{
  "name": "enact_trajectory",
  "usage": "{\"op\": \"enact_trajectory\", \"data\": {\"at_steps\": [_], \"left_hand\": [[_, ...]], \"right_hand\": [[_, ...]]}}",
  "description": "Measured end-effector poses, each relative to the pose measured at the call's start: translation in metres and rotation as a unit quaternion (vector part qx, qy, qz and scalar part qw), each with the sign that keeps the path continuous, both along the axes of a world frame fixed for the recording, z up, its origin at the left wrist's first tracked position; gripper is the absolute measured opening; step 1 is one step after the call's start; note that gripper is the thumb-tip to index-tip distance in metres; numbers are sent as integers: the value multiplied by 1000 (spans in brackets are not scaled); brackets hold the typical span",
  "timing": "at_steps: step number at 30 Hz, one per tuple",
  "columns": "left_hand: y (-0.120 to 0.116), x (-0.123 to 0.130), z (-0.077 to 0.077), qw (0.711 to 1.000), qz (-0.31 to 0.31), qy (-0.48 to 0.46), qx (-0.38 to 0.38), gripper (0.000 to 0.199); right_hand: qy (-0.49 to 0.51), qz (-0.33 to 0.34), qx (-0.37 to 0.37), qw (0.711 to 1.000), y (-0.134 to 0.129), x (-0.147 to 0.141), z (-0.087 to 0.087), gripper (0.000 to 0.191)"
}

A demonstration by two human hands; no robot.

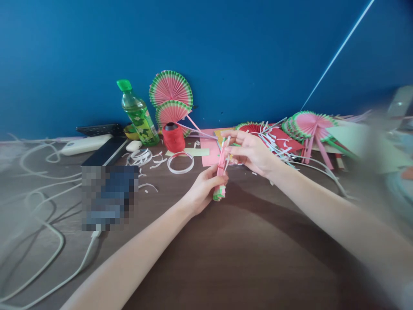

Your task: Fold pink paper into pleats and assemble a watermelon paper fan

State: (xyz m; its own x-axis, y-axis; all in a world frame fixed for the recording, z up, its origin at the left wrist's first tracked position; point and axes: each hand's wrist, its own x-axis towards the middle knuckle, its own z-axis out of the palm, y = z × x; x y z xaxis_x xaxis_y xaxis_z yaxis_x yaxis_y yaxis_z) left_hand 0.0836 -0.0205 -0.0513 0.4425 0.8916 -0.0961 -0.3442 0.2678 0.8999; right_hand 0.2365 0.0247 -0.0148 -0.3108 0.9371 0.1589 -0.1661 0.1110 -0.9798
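Your left hand (206,189) is closed around the lower part of the folded pink-and-green paper (221,165), holding it upright with a slight tilt above the bench (200,262), in front of you. Your right hand (248,150) is at the paper's upper end, its fingers bent around a thin white strip (226,164) there; you cannot tell whether they grip it. Beyond your hands, a pink sheet (208,158) lies on the bench. To its left are a white ring (180,171), a red spool (174,138) and a green-capped bottle (141,118), with round pleated fans (171,88) standing against the blue wall (226,51). To the right, loose white strips (274,142) lie piled near more pleated fans (311,125). Farther left, you have a blurred-out device (111,196) with a white cable (85,258) plugged into its near end.
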Motion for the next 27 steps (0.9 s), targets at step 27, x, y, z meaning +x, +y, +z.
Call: {"op": "enact_trajectory", "data": {"at_steps": [27], "left_hand": [[2,5,-8,996,80,35,29,23]], "right_hand": [[-132,-89,113,981,-10,-8,-1,31]]}}
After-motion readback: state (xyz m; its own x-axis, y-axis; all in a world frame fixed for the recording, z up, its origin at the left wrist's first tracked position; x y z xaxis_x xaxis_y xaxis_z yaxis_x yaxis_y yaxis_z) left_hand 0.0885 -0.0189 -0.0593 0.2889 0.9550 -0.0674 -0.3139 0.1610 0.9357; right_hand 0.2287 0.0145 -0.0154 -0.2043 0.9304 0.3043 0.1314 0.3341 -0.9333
